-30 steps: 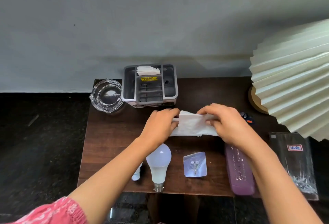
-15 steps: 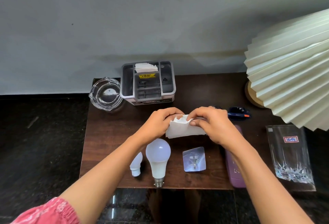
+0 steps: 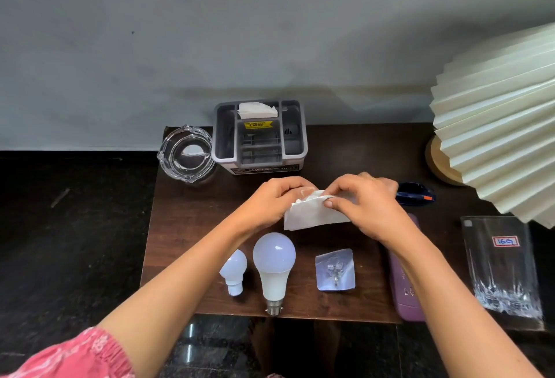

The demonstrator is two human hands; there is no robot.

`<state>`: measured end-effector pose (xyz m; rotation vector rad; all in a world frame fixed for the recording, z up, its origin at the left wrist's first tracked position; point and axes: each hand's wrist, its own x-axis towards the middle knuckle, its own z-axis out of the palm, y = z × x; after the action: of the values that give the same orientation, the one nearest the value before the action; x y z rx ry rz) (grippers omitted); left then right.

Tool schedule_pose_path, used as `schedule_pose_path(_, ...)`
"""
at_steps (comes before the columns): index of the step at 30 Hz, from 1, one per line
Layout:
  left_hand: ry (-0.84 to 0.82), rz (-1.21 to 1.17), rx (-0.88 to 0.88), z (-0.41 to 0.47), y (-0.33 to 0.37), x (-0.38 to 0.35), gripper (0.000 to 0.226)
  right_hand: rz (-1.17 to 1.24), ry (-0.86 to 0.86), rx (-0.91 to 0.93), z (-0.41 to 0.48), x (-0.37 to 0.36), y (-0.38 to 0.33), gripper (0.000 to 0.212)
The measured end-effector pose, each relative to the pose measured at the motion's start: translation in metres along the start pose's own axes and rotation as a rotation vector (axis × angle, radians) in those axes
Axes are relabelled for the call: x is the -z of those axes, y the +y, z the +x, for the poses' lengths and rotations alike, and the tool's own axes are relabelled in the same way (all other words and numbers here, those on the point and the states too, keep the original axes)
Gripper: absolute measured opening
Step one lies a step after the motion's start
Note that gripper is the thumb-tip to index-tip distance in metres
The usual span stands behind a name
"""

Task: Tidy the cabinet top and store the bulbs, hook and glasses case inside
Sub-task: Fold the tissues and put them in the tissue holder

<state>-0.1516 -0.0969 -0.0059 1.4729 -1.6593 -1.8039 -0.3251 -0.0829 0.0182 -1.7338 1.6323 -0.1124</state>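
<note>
Both hands hold a folded white tissue [image 3: 312,215] over the middle of the dark wooden cabinet top [image 3: 186,227]. My left hand [image 3: 276,200] pinches its left edge and my right hand [image 3: 366,206] grips its top right. Along the front edge lie a small white bulb [image 3: 234,269], a large white bulb [image 3: 274,263] with its metal cap toward me, and a clear adhesive hook [image 3: 335,269]. A purple glasses case [image 3: 405,287] lies at the right, partly under my right forearm.
A grey compartment organiser [image 3: 222,140] holding tissues stands at the back by the wall, a glass ashtray [image 3: 186,154] to its left. A dark blue object [image 3: 416,193] lies behind my right hand. A pleated lamp shade [image 3: 498,125] overhangs the right side, above a cut-glass tumbler [image 3: 504,269].
The tissue was spread wide between my hands; they have come together and folded it smaller. The view has shifted a little, and the blue object has come out from behind my right hand.
</note>
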Motion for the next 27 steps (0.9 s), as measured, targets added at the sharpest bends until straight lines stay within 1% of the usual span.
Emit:
schedule_pose_path(2, 0.048, -0.125, 0.061, -0.003, 0.006, -0.002, 0.034, 0.064, 0.036, -0.010, 0.000, 0.000, -0.002, 0.005)
schedule_pose_path(3, 0.084, -0.233, 0.111, -0.004, 0.008, -0.004, 0.044, 0.139, 0.061, -0.023, 0.000, 0.001, -0.003, 0.007)
schedule_pose_path(5, 0.156, -0.541, 0.187, -0.009, 0.011, -0.009, 0.054, 0.318, 0.131, -0.035, -0.003, 0.000, -0.002, 0.015)
schedule_pose_path(6, 0.193, -0.663, 0.178, -0.012, 0.011, -0.012, 0.053, 0.408, 0.175, -0.033, -0.004, 0.000, -0.003, 0.014)
schedule_pose_path(8, 0.265, -0.717, 0.102, -0.019, 0.008, -0.021, 0.038, 0.577, 0.242, -0.060, -0.006, -0.002, -0.006, 0.021)
schedule_pose_path(10, 0.374, -0.655, 0.031, -0.026, 0.006, -0.027, 0.015, 0.718, 0.276, -0.086, -0.006, -0.004, -0.011, 0.027)
schedule_pose_path(12, 0.509, -0.562, -0.039, -0.029, 0.003, -0.027, 0.015, 0.746, 0.309, -0.093, -0.007, -0.006, -0.015, 0.024)
schedule_pose_path(13, 0.569, -0.498, -0.074, -0.031, 0.002, -0.024, 0.015, 0.690, 0.313, -0.087, -0.007, -0.007, -0.016, 0.020)
schedule_pose_path(15, 0.637, -0.388, -0.157, -0.034, 0.003, -0.016, 0.018, 0.442, 0.296, -0.063, -0.009, -0.006, -0.018, 0.015)
schedule_pose_path(17, 0.679, -0.259, -0.233, -0.037, 0.005, -0.006, 0.025, 0.219, 0.313, -0.005, -0.008, -0.005, -0.020, 0.013)
schedule_pose_path(19, 0.687, -0.144, -0.288, -0.040, 0.010, 0.004, 0.027, 0.153, 0.355, 0.059, -0.007, -0.003, -0.027, 0.011)
schedule_pose_path(23, 0.683, -0.085, -0.383, -0.042, 0.022, 0.024, 0.028, 0.246, 0.387, 0.116, -0.001, 0.002, -0.048, 0.015)
schedule_pose_path(27, 0.762, 0.007, -0.477, -0.040, 0.033, 0.045, 0.025, 0.319, 0.416, 0.128, 0.015, 0.003, -0.070, 0.018)
